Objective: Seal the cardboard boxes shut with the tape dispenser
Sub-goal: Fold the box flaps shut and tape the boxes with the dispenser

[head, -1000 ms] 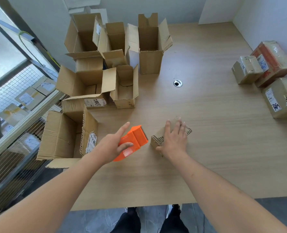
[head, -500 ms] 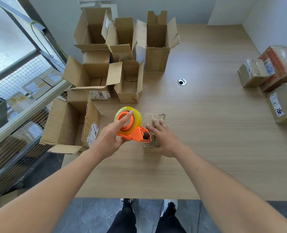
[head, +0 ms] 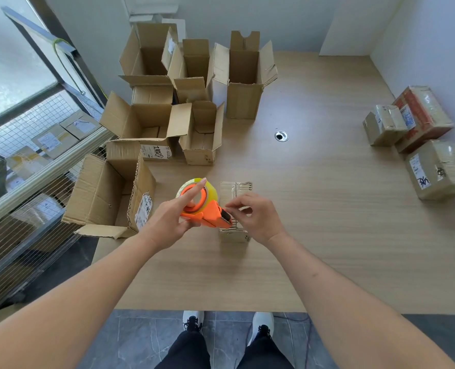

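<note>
Left hand (head: 167, 222) grips the orange plastic tape dispenser (head: 207, 213); right hand (head: 255, 217) pinches at its cutter end, probably the tape tip; small closed cardboard box (head: 234, 206) sits right underneath on the table, long axis pointing away from me.

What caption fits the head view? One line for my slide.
Left hand holds the orange tape dispenser while right hand picks at its tape end above a small cardboard box.

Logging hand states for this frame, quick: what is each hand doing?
Left hand: holds the orange tape dispenser.
Right hand: fingertips at the dispenser's blade end, above the small box; whether it pinches tape cannot be told.
</note>
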{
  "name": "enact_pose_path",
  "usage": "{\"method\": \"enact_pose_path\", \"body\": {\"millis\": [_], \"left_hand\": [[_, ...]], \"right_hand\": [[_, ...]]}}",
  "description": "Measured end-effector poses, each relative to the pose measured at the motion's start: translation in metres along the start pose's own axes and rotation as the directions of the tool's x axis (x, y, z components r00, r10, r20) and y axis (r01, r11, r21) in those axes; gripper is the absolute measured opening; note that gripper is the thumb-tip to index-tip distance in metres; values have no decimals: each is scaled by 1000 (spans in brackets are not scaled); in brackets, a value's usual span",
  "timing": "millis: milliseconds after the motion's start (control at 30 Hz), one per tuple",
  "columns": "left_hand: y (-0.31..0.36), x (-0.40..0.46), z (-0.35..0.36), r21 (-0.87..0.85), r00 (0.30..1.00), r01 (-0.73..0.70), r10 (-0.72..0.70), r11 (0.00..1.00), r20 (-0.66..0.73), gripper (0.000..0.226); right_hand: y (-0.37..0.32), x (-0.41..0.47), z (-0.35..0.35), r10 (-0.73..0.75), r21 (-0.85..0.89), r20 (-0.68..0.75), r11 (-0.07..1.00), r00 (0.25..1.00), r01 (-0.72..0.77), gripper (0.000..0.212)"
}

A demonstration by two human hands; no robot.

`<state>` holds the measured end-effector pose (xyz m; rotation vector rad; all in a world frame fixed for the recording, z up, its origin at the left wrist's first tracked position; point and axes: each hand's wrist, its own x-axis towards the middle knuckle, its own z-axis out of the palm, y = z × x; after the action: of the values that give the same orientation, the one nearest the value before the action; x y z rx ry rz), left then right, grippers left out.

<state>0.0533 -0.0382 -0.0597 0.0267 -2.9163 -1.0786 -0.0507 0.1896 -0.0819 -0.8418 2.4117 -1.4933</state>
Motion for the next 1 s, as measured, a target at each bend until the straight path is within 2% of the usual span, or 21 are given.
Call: {"method": "enact_pose_path", "body": {"millis": [33, 100, 167, 233, 400, 533, 700, 900, 1000], "left_hand": [[1, 0, -1, -20, 1000, 1, -1, 1000, 18, 102], [2, 0, -5, -17, 994, -23, 25, 1000, 103, 99], [7, -1, -11, 90, 967, -123, 99, 988, 233, 87], [16, -1, -16, 161, 935, -212, 152, 964, 320, 78], [23, -3, -20, 151, 906, -210, 134, 966, 402, 74], [21, -1, -16, 118, 896, -199, 132, 973, 423, 73], [-5, -4, -27, 182, 904, -163, 73, 970, 422, 70], [-14, -3, -29, 213, 906, -136, 35, 968, 422, 70], [-19, -2, -28, 250, 907, -128, 11, 960, 420, 71]], "right_hand": [[-1, -1, 1, 21, 6, -32, 1000, 999, -21, 10], [-2, -4, 1, 157, 91, -76, 985, 985, -150, 10], [-2, -7, -1, 308, 193, -71, 938, 949, -290, 12], [0, -14, -2, 374, 206, -57, 912, 926, -356, 18], [8, -36, 0, 475, 203, -41, 866, 879, -458, 30], [10, -44, -2, 524, 195, -57, 841, 850, -505, 30], [23, -56, -26, 611, 195, -122, 788, 782, -584, 27], [24, -55, -20, 638, 216, -106, 763, 763, -609, 12], [28, -52, -15, 647, 207, -96, 756, 756, -621, 17]]}}
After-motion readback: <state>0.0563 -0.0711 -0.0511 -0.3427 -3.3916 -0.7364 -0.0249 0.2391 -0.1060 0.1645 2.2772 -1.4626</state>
